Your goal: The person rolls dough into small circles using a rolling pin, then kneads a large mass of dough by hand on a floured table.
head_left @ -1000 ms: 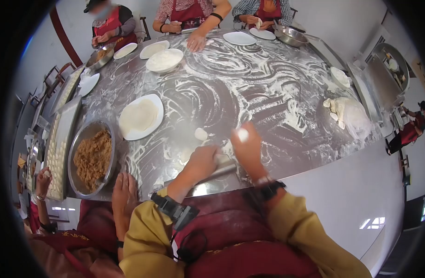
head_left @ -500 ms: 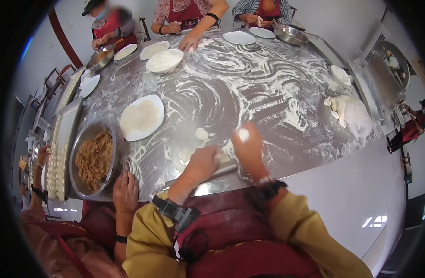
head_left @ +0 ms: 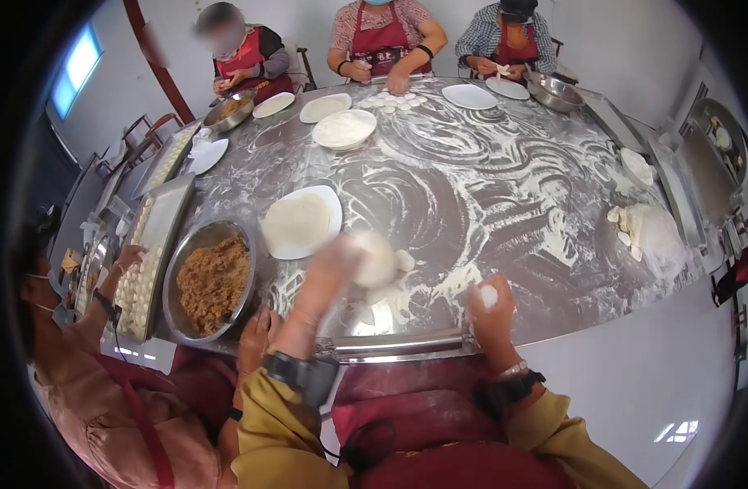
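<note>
White flour is streaking the steel table (head_left: 472,204), and at its near edge the right hand (head_left: 494,322) is pinching a small dough ball (head_left: 488,295) in curled fingers. Just to the left and a little farther out, the blurred left hand (head_left: 329,273) is gripping a flattened dough wrapper (head_left: 374,259), with a loose dough piece (head_left: 404,261) lying beside it. Beyond them a white plate (head_left: 333,202) of wrappers is sitting next to a metal bowl (head_left: 172,285) of brown filling (head_left: 215,281), and three aproned people (head_left: 386,37) are working at the far rim.

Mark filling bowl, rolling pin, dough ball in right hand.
filling bowl (head_left: 201,238): head view, bare upper inner wall.
rolling pin (head_left: 398,344): head view, middle of shaft.
dough ball (head_left: 489,295): head view, its top.
</note>
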Demonstrator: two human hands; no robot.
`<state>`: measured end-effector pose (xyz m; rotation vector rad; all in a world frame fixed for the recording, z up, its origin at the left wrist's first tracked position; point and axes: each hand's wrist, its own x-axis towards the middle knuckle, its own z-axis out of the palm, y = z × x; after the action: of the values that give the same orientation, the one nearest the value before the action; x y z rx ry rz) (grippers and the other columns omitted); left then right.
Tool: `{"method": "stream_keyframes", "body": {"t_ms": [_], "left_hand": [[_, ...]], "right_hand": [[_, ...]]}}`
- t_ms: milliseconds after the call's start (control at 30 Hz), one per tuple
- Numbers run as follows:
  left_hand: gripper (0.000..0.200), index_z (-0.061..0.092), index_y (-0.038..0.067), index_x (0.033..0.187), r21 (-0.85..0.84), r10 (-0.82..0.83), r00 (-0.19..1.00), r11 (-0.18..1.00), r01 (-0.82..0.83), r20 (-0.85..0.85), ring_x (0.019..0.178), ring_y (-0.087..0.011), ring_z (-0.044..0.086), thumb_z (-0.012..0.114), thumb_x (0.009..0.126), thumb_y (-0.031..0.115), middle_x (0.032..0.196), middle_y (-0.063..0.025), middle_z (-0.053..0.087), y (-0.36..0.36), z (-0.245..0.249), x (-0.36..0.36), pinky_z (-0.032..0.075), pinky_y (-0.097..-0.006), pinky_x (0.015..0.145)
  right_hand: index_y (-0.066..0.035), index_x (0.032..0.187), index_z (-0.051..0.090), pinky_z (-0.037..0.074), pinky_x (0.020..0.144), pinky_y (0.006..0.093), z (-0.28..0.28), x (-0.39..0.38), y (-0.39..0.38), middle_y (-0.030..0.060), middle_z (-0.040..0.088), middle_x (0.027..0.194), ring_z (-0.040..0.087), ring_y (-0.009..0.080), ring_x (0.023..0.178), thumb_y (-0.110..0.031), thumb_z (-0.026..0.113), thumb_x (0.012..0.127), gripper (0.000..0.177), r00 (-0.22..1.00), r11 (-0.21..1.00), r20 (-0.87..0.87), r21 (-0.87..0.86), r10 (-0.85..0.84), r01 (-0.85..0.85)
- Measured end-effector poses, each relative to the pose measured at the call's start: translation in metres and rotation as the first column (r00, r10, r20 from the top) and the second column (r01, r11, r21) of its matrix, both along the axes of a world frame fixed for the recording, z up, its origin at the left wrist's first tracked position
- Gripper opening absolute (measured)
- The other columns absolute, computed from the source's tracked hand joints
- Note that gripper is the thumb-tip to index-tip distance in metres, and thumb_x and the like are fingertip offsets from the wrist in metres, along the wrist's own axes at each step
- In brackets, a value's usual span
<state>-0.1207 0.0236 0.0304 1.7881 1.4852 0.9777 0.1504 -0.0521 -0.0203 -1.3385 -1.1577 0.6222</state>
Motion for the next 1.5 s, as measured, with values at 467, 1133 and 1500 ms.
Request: {"method": "stream_keyframes", "body": {"t_ms": [467,1133,1500], "left_hand": [[0.031,0.065,0.007,0.103,0.085,-0.215,0.853,0.954,0.288,-0.477,0.091,-0.033,0.058,0.058,0.073,0.004,0.1,-0.0134,0.063,0.02,-0.016,0.079,0.048,-0.0368,0.083],[0.01,0.062,0.002,0.083,-0.283,-0.446,0.86,0.882,0.376,-0.248,0.069,-0.0279,0.061,0.062,0.081,0.012,0.076,-0.0147,0.064,-0.024,-0.032,0.094,0.047,-0.0355,0.065],[0.015,0.058,0.004,0.086,-0.167,-0.393,0.822,0.919,0.356,-0.412,0.081,-0.0388,0.059,0.062,0.08,0.017,0.082,-0.0197,0.062,-0.026,-0.029,0.094,0.046,-0.0442,0.071]], "right_hand": [[-0.004,0.079,0.052,0.045,0.055,0.0339,0.017,-0.009,0.021,0.0127,0.055,0.064,0.056,0.0229,0.056,-0.012,0.067,0.076,0.018,0.997,1.0,0.073,0.022,-0.021,0.019],[-0.003,0.079,0.051,0.043,0.054,0.0355,0.054,-0.011,0.01,0.0134,0.055,0.065,0.056,0.0238,0.058,-0.011,0.065,0.077,0.016,0.983,0.995,0.175,0.067,0.063,-0.076],[-0.004,0.079,0.051,0.044,0.052,0.0356,0.007,-0.003,0.014,0.0142,0.055,0.065,0.055,0.0245,0.056,-0.012,0.065,0.077,0.017,0.971,0.992,0.229,0.122,-0.062,0.035]]}}
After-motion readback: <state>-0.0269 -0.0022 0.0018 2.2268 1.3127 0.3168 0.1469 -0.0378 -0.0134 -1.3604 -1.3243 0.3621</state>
